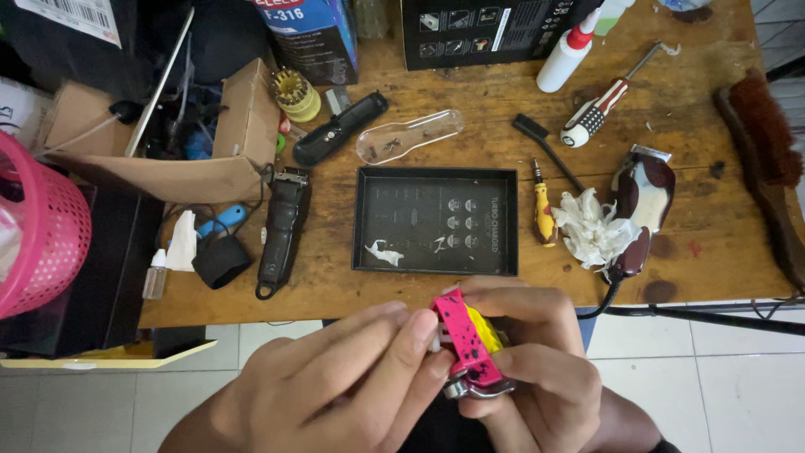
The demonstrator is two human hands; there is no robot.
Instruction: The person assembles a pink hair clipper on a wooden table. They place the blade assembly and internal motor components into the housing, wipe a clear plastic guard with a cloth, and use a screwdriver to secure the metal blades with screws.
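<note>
Both my hands hold a small hair clipper (470, 346) with a pink black-speckled shell and a yellow inner part, its metal blade end pointing down toward me. My left hand (335, 382) pinches its left side with thumb and fingertips. My right hand (537, 369) wraps around its right side and underside. The clipper hovers just in front of the wooden table's near edge (335, 302), below a shallow black tray (436, 220) that holds a few white scraps.
On the table lie a black clipper (281, 231), a maroon-and-white corded clipper (641, 210) beside crumpled white tissue (591, 231), a yellow screwdriver (543, 210), a red-white screwdriver (599, 109), a clear plastic cover (409, 136), a white glue bottle (566, 54), a brush (763, 159), a cardboard box (201, 159) and a pink basket (38, 226).
</note>
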